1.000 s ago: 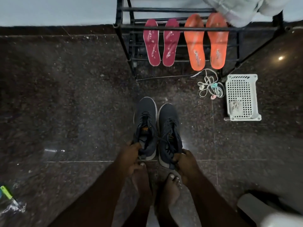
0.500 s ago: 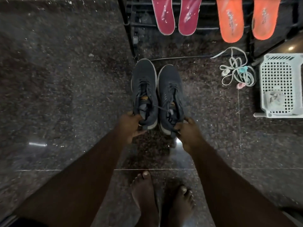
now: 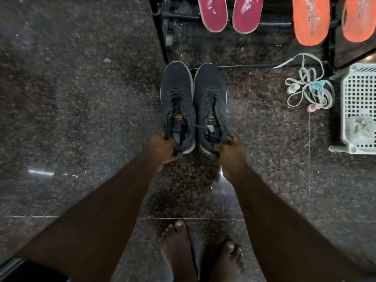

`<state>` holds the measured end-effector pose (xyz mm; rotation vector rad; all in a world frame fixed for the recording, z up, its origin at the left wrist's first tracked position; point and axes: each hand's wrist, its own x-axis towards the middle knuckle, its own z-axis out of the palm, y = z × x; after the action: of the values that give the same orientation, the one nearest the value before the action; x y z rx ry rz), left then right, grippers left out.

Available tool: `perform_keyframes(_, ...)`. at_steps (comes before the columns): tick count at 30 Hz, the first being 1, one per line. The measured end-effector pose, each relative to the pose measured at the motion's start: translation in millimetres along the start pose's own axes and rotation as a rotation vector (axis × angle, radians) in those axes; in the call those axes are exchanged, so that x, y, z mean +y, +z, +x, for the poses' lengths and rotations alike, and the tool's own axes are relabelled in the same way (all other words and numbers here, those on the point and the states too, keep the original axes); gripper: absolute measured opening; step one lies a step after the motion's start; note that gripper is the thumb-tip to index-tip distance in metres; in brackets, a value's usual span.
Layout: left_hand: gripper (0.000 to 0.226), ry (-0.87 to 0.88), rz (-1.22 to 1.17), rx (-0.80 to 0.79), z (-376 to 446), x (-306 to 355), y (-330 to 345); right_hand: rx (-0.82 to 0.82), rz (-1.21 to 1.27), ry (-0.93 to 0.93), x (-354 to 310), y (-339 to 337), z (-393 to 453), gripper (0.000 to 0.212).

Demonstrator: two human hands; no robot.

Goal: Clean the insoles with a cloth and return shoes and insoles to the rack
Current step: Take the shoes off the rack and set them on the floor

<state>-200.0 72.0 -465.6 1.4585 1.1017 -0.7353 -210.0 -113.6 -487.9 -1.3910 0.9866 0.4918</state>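
Two bare feet [image 3: 200, 255] of yours stood nearest, on the dark speckled floor [image 3: 81, 119], toes pointing toward the rack. Beyond them both your arms reached forward. Your left hand [image 3: 162, 148] had its fingers curled around the heel end of the left dark shoe [image 3: 177, 98], and your right hand [image 3: 232, 150] gripped the heel end of the right dark shoe [image 3: 210, 100] in the same way. Both shoes sat side by side, touching, toes aimed at the black rack [image 3: 162, 37], with their loose laces trailing near your fingers. You could not tell from this view whether the soles rested on the floor or hung just above it. Off to the right lay a tangle of pale laces [image 3: 309, 88], and just beside that a white perforated basket [image 3: 358, 94]. Farthest away, two magenta insoles [image 3: 230, 13] hung on the rack directly ahead of the shoes, with two orange insoles [image 3: 311, 21] to their right.
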Motion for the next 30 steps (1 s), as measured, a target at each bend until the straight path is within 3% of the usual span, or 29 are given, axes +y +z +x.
perform_keyframes(5, 0.021, 0.189, 0.038, 0.101, 4.1, -10.2, 4.0, 0.011, 0.082, -0.061, 0.4, 4.3, -2.3, 0.057)
perform_keyframes(8, 0.027, 0.235, 0.14, 0.127, 9.4, -14.0, 4.1, 0.013, -0.057, -0.112, 0.6, 9.6, -4.7, 0.043)
perform_keyframes(13, 0.039, 0.225, 0.275, 0.082, -3.8, 0.8, 5.5, -0.052, -0.263, -0.094, -2.9, 5.2, -3.6, 0.047)
perform_keyframes(18, 0.082, 0.287, 0.534, 0.151, -19.3, -0.9, 7.1, -0.047, -0.537, -0.174, -18.9, 1.1, -17.0, 0.059)
perform_keyframes(23, 0.08, 0.494, 0.953, 0.206, -48.6, -4.3, 8.7, -0.054, -0.767, -0.278, -35.4, 0.5, -40.3, 0.05)
perform_keyframes(30, 0.08, 0.604, 1.203, 0.222, -107.4, 18.8, 12.8, -0.075, -1.002, -0.45, -67.8, -8.0, -89.3, 0.066)
